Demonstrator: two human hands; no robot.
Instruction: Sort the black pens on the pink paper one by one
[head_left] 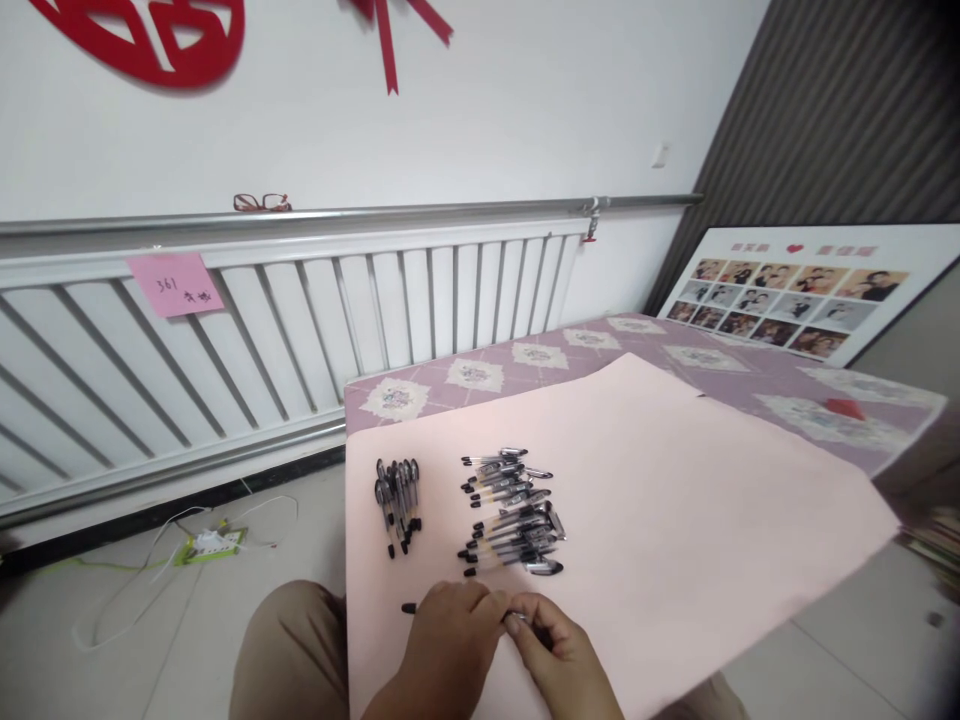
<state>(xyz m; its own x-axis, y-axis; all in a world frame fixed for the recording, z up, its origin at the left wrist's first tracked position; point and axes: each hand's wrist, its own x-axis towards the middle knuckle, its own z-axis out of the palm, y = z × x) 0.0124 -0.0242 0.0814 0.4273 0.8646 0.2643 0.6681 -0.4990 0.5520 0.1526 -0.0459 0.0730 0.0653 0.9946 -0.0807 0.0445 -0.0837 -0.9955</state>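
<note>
One pen (409, 608) is found inside the grip of two hands, above the near part of a pink sheet (675, 480). The left hand (456, 640) is closed around its middle, so that this part is hidden, and only the black end comes out at the left side. The right hand (561, 652) is bent nearly shut, its thumb and forefinger pinching at the other end, just beside the left fingers.

Two groups of pens lie beyond the hands. The nearer one, the right group (514, 515), rests just past the fingers in two loose clusters; I count roughly twenty pens, but they overlap, and the exact number I cannot tell. The left group (399, 500) is a smaller pile, of about ten, with its pens pointing toward the person; here also some are covered by others.

The one sheet is spread on one desk (540, 355) with a purple patterned covering. Behind it, one pair of glasses (262, 203) sits on the pipe (420, 211), and one pink note (176, 284) hangs on the radiator (330, 312).
</note>
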